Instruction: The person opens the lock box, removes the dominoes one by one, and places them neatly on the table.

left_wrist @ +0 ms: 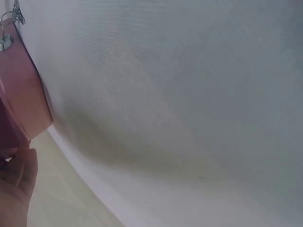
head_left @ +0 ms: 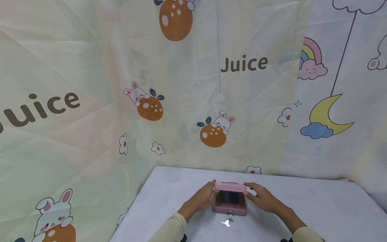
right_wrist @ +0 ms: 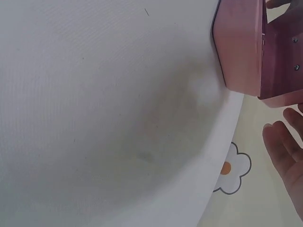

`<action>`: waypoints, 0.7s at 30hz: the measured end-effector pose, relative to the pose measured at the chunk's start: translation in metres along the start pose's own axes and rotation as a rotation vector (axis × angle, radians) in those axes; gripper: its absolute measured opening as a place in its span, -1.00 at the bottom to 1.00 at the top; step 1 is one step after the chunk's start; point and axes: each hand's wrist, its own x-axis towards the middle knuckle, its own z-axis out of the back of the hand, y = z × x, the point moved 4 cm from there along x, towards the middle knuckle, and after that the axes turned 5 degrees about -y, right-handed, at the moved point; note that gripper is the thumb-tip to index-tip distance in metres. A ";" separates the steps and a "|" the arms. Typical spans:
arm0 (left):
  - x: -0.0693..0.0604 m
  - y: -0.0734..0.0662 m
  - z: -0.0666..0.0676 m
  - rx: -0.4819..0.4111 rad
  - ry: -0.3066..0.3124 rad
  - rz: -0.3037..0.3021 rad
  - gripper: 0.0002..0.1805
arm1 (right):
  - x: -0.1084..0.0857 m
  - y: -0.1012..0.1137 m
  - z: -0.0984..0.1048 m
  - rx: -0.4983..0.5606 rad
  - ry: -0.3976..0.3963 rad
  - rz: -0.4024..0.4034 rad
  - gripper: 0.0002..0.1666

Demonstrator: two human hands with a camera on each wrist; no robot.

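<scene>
A small pink metal cash box [head_left: 237, 212] stands on the table, its lid [head_left: 230, 187] raised. Dark blue and green items [head_left: 229, 197] show inside; their kind is unclear. Keys [head_left: 226, 223] hang from the lock at the front. My left hand [head_left: 202, 199] holds the lid's left side, and its curled fingers [left_wrist: 29, 168] appear below the box in the left wrist view. At the other side, my right hand [head_left: 266, 199] grips the lid's right corner between forefinger and thumb. The right wrist view shows its other fingers [right_wrist: 277, 144] apart from the box.
A white cloth covers the table [head_left: 181, 179]. Behind it and to the left hang printed curtains [head_left: 187, 84] with rabbits, oranges and flowers. The table's back edge lies a short way behind the box.
</scene>
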 end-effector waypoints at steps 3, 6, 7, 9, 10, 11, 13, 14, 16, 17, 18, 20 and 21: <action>0.001 0.000 0.001 -0.012 -0.006 -0.002 -0.20 | 0.001 0.000 0.001 0.012 -0.013 -0.002 -0.44; 0.003 0.000 0.002 -0.022 -0.006 0.002 -0.20 | 0.002 -0.001 0.001 0.014 -0.027 0.010 -0.43; 0.003 0.000 0.002 -0.026 -0.005 0.006 -0.20 | 0.002 -0.001 0.001 0.016 -0.027 0.015 -0.43; 0.004 0.001 0.003 -0.028 0.000 0.020 -0.20 | 0.002 -0.001 0.001 0.014 -0.028 0.013 -0.42; 0.005 0.001 0.003 -0.026 0.001 0.027 -0.19 | 0.002 -0.001 0.001 0.016 -0.026 0.010 -0.42; 0.005 0.001 0.002 -0.029 0.002 0.033 -0.19 | 0.002 -0.001 0.001 0.018 -0.023 0.007 -0.41; 0.006 0.002 0.002 -0.034 0.000 0.040 -0.18 | 0.003 -0.001 0.000 0.021 -0.020 -0.007 -0.41; 0.006 0.002 0.002 -0.037 -0.004 0.041 -0.18 | 0.004 -0.002 0.000 0.021 -0.020 -0.017 -0.41; 0.007 0.003 0.002 -0.039 -0.013 0.036 -0.18 | 0.005 -0.003 0.000 0.020 -0.019 -0.020 -0.41; 0.007 0.003 0.002 -0.041 -0.016 0.033 -0.18 | 0.005 -0.003 0.000 0.018 -0.019 -0.023 -0.41; 0.008 0.003 0.002 -0.040 -0.019 0.031 -0.18 | 0.006 -0.004 0.000 0.017 -0.020 -0.023 -0.40; 0.008 0.004 0.002 -0.038 -0.022 0.033 -0.18 | 0.006 -0.004 0.000 0.017 -0.019 -0.022 -0.40; 0.008 0.004 0.002 -0.035 -0.022 0.034 -0.18 | 0.006 -0.004 0.000 0.018 -0.018 -0.021 -0.39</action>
